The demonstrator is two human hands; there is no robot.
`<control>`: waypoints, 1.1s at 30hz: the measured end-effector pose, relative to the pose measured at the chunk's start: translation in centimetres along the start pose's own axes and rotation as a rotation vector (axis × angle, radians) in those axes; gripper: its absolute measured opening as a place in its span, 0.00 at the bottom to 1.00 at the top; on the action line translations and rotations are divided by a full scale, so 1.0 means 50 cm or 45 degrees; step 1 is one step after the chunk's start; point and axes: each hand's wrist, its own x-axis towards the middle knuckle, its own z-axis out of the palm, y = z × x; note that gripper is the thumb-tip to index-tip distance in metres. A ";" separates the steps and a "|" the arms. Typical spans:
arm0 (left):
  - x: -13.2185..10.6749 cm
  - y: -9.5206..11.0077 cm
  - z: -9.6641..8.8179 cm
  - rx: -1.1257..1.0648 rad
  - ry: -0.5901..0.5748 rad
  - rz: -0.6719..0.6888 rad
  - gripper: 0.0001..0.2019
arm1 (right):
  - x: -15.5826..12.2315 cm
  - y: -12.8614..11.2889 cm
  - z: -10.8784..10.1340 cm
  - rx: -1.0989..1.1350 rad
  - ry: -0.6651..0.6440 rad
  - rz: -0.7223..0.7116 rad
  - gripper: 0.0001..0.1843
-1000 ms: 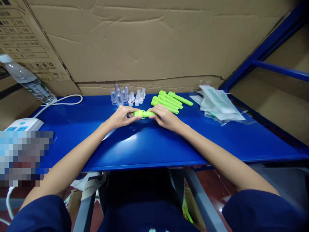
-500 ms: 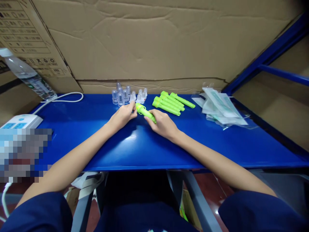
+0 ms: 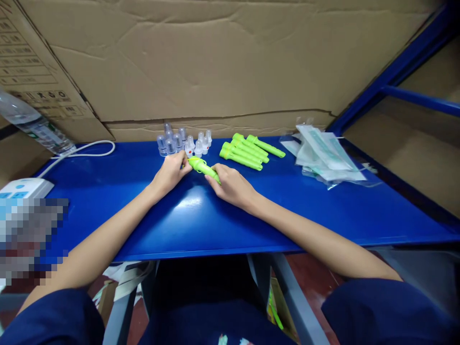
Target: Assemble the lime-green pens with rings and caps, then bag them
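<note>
One lime-green tube [image 3: 201,167] with loop near the wide end: held over the middle of a blue table [image 3: 215,230], wide end to the far left, slim end to the near right. Right hand [image 3: 233,186], one: closed around the slim end, fingers wrapped along the tube, thumb on the near side. Left hand [image 3: 171,169], one: fingers narrow, drawn together at the wide end; anything pinched between them hidden, cannot tell. Clear caps [image 3: 169,146], a cluster: standing upright just far of the left hand. Small whitish caps [image 3: 199,148], a cluster: immediately right of the clear ones, one marked with a red dot. Loose green tubes [image 3: 247,154], several: lying side by side, far of the right hand, slanting toward the near right. Flat packets [image 3: 325,155], a pile, white and pale green in clear film: far right. Water bottle [image 3: 43,132], one, part full: tilted, far left, cut by the edge of view. White cable [image 3: 98,150], one, looped: near the bottle base. Power strip [image 3: 32,188], one, white with blue sockets: left side. Pixelated item [image 3: 30,235], one: just near of the strip, details obscured. Cardboard sheet [image 3: 215,62], creased: upright along the far edge. Blue frame bar [image 3: 420,98], one: right side, before more cardboard.
</note>
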 end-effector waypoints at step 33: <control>-0.017 -0.046 0.001 -0.006 -0.106 0.149 0.11 | 0.059 0.466 -0.053 -0.019 0.413 0.611 0.22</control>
